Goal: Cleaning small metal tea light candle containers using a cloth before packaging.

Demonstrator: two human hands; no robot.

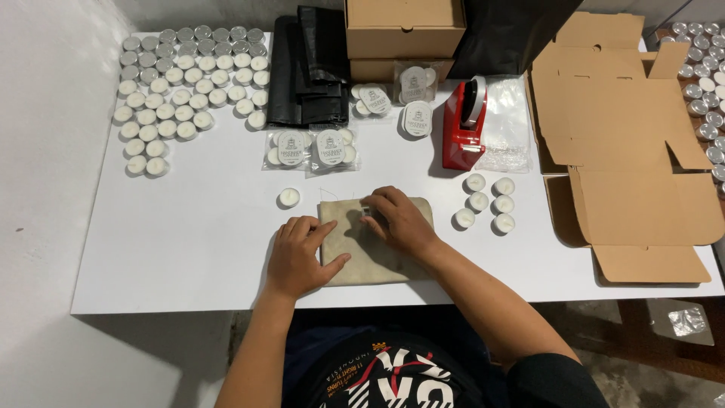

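Centrally, a beige cloth pouch [375,249] is pinned flat on the white desk [189,249] by the left hand [298,257], grip open, palm down. The right hand [400,221] is pinched closed at the pouch's top edge; a single tealight [289,197] is left just beside it.

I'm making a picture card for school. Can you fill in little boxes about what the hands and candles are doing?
Left hand: left hand flat on the beige cloth pouch
Right hand: right hand pinching the pouch's top edge
Loose candle: single tealight left of the pouch
Group: five tealights to its right
Behind: red tape dispenser
Surface: white table
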